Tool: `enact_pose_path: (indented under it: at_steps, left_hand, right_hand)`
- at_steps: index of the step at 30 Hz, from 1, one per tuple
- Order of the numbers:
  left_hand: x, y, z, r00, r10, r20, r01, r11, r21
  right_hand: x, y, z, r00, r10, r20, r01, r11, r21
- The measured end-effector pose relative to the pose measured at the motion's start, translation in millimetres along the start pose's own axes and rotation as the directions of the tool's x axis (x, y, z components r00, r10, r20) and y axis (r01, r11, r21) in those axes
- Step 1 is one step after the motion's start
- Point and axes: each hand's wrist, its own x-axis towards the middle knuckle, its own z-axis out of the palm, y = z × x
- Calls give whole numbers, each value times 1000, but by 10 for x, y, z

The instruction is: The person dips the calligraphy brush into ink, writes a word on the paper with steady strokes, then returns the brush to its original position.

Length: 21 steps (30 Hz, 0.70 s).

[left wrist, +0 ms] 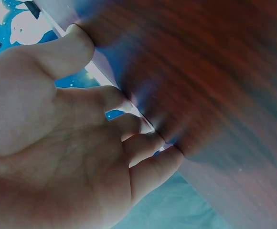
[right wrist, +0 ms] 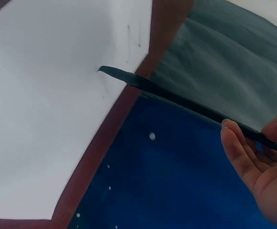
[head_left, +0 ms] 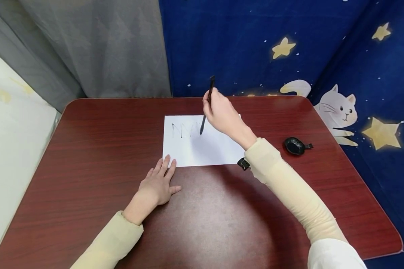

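My right hand pinches a slim black writing brush, its shaft slanting up past the fingers. In the right wrist view the dark tip of the brush is right at the white paper. Thin, broken black zigzag strokes run across the upper left of the sheet. The left hand lies spread on the table, its fingertips at the lower left corner of the paper. Seen from the left wrist, the palm of that hand holds nothing.
A small black dish with a short handle stands on the dark red table, right of the paper. Behind the table hang a grey curtain and a blue one with stars and a cat. A white panel borders the left side.
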Motion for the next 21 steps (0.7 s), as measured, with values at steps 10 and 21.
enact_pose_path:
  at_steps: [10,21]
  left_hand:
    - [-2,-16,1,1000,-9,2,9,1000,6]
    - [-7,-13,9,1000,-5,-4,5,1000,8]
  right_hand:
    - [48,246,-170,990,89,-107,-83,995,59]
    - [26,421,-124,978,172,-119,-161,982,103]
